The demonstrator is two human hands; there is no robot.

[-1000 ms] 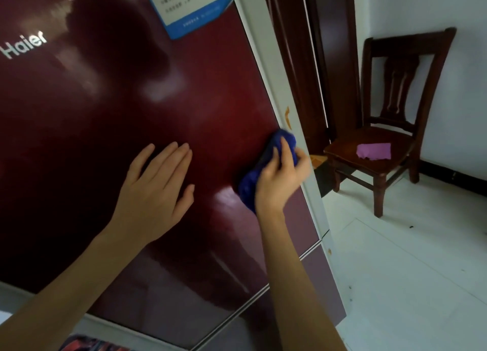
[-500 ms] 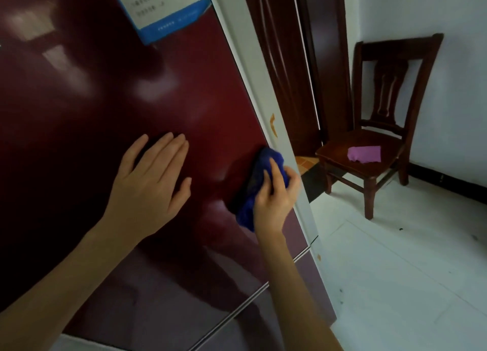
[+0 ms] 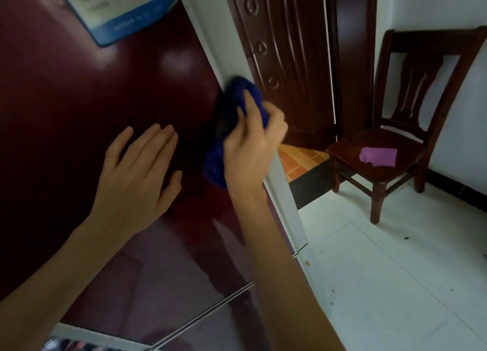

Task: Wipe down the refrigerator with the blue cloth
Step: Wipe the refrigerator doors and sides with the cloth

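Note:
The refrigerator (image 3: 79, 92) fills the left of the view, with a glossy dark red door and a white side edge. My right hand (image 3: 250, 150) presses the bunched blue cloth (image 3: 238, 95) against the door's right edge, fingers curled over it; part of the cloth hangs below the palm. My left hand (image 3: 139, 177) lies flat on the door just left of the cloth, fingers spread and holding nothing. A blue and white label (image 3: 123, 8) is stuck near the door's top.
A dark wooden door (image 3: 287, 61) stands behind the refrigerator. A wooden chair (image 3: 411, 108) sits at the right against the white wall, with a purple cloth (image 3: 379, 155) on its seat. White floor tiles (image 3: 395, 285) spread at the lower right.
My right hand slid the blue cloth down the door's right edge, then back up along it. My left hand stayed flat on the door. The view shifted right.

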